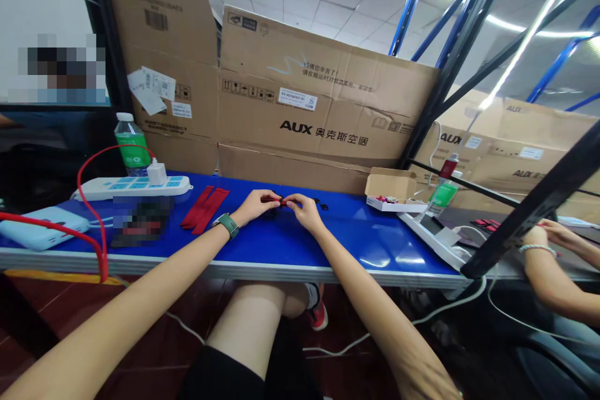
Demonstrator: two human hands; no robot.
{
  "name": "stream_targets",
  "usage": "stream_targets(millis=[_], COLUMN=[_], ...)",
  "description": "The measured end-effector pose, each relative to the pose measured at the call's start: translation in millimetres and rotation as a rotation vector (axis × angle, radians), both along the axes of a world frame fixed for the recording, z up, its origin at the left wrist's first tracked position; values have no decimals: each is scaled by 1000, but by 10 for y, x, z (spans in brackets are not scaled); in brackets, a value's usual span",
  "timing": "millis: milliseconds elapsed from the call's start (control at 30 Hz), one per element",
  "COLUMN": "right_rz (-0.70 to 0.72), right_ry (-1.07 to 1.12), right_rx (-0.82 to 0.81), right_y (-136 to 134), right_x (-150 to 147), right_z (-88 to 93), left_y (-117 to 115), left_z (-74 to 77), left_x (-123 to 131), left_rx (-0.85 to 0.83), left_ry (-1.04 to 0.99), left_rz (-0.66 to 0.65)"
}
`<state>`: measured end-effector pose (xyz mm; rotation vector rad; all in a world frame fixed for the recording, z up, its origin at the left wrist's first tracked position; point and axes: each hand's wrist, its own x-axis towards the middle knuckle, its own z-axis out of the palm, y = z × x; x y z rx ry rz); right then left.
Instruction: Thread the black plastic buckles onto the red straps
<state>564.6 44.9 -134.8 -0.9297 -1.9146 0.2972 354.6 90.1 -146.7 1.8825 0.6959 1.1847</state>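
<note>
While lying at the far left of the blue surface (281, 244), a pale blue power bank (42, 228) trailing a red cable (89, 181); behind it, a water bottle (131, 144) standing upright, its label green; next to that, a white power strip (131, 187) lying along the back edge, a white plug (157, 172) sitting in it; just in front of the strip, a pixelated cluster of things (140, 220) staying too blurred to tell apart; then two long red straps (205, 209) lying side by side. Near the middle, the left hand (255, 206), wearing a watch with a green band (227, 225), and the right hand (304, 211) both closing to a narrow grip, their fingertips meeting on a small dark-red piece (272, 199) and holding it just above the surface. Small black bits (323, 204) lying just beside the right hand. Further right, an open cardboard tray (391, 190) holding small coloured items, a second white power strip (434, 237) slanting across the corner, and a green-labelled bottle (438, 197) standing behind it. Beyond a black frame post (529, 200), a co-worker's hand (557, 234), a beaded bracelet (539, 249) circling the wrist, reaching over a dark mat (473, 219) with red pieces (485, 224) lying on it.
</note>
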Motion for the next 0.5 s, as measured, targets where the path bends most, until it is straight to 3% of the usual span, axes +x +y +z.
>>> stream_targets(millis=[500], right_rz=[37], right_ry=[-14], right_rx=[-38], right_y=[-17], right_x=[-45], right_z=[-37], left_y=[56], left_z=[-24], left_x=[-29], left_rx=[90], left_ry=[46], left_rz=[122])
